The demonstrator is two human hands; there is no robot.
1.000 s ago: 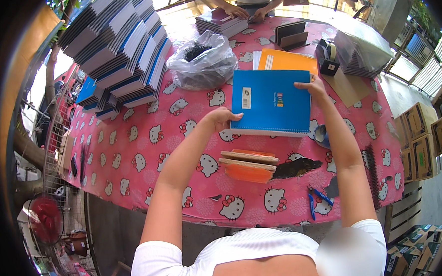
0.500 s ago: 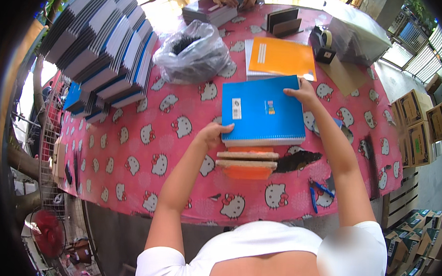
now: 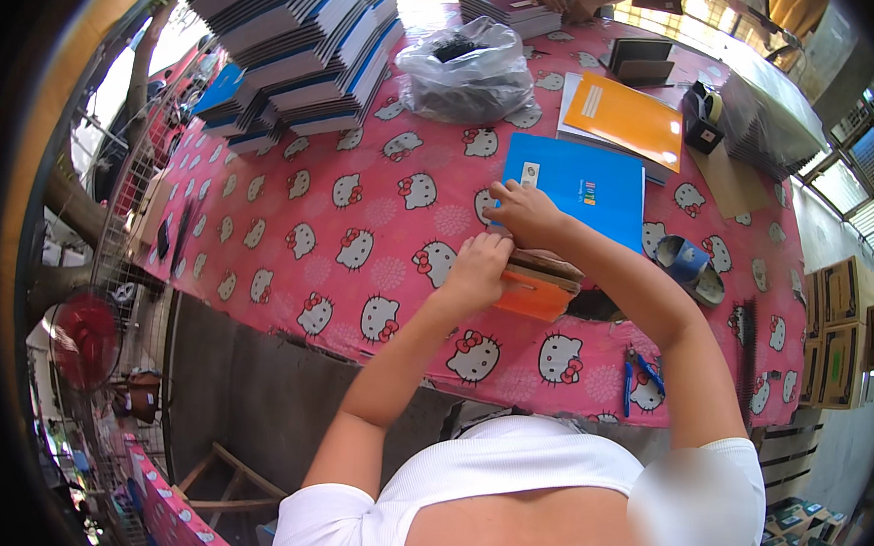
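On pink cloth (image 3: 361, 220): left hand (image 3: 479, 267) fingers grasp orange stack (image 3: 538, 290); right hand (image 3: 525, 212) fingers released on blue notebook (image 3: 590, 187).

Glossy blue paper notebook (image 3: 582, 187), clear crinkled plastic bag (image 3: 464, 69), patterned pink tablecloth (image 3: 360, 229).

Open tablecloth (image 3: 292, 216) leftward, blue notebook (image 3: 590, 187) ahead (close)

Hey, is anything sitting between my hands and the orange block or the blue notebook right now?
Nothing visible is in the way. Your left hand already rests on the orange block at the near table edge, and your right hand lies on the near left corner of the blue notebook just behind it.
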